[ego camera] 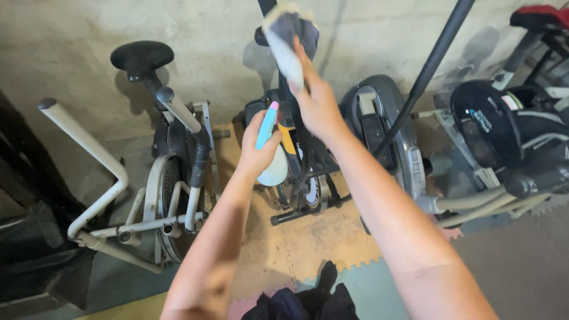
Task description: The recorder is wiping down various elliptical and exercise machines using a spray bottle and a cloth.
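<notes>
My left hand (259,148) grips a spray bottle (269,145) with a blue and pink trigger top and a white body, held out in front of a black and yellow exercise machine (308,178). My right hand (317,101) is raised higher and holds a crumpled grey and white cloth (288,41) against the machine's upper black post. Both forearms reach forward from the bottom of the view. The top of the post is hidden behind the cloth.
A white exercise bike (172,178) with a black saddle (141,57) stands at the left. A grey elliptical trainer (385,130) with a long black handle bar (432,65) is at the right, and another dark machine (510,136) beyond it. Foam floor tiles (308,243) lie below; a concrete wall behind.
</notes>
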